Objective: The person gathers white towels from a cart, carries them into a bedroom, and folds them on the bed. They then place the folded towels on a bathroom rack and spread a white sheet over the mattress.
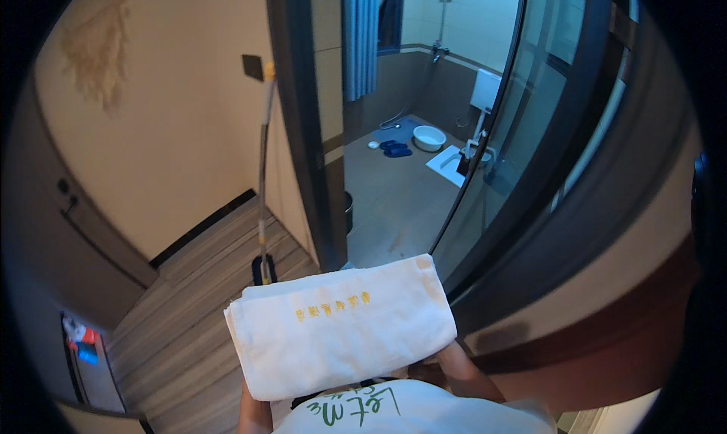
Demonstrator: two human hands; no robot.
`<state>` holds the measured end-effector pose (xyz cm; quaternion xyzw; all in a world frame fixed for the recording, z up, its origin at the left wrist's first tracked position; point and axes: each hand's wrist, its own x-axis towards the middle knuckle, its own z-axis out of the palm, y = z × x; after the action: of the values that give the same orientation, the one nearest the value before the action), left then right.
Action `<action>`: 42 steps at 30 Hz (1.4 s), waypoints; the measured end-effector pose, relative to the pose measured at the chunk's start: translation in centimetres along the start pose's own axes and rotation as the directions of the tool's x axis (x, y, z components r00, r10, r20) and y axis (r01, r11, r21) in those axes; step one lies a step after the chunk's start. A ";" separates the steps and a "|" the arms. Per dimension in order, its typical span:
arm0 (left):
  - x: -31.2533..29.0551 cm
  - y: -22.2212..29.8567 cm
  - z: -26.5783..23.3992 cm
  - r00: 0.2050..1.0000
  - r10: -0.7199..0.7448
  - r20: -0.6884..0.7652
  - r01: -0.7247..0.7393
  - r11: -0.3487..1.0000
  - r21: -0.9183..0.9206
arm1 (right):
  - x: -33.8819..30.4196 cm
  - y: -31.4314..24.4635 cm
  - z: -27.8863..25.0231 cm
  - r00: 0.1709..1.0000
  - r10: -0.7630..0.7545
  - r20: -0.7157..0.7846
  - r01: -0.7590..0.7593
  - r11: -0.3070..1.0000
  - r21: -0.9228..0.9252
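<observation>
Although the white towel already looks fully folded, with its layers stacked into a flat rectangle, it is not laid down anywhere; it is held up in front of the person's white shirt, near the bathroom doorway. The left forearm and right forearm reach up beneath its near side, so it seems to be borne from below, but both hands are covered by the cloth, and I cannot tell whether the fingers grip it or lie flat. Its underside and number of layers are hidden too; tan marks at the far right corner could be stains or shadow. Behind it, the towel overlaps the brush head of a long pole. The squat toilet is partly blocked, and the red and blue items at lower left are too small to identify.
</observation>
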<state>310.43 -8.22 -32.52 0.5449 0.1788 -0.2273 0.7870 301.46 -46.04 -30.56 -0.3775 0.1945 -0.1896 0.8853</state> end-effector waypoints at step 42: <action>84.0 32.1 68.2 0.888 -0.039 0.459 -0.063 0.977 0.205 | 83.9 -16.9 1.3 0.926 -0.265 -0.270 0.300 0.949 0.096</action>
<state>400.38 -76.24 -28.71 0.5580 -0.0417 -0.3631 0.7450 370.45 -96.66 -34.12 -0.3135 0.2363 -0.3747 0.8399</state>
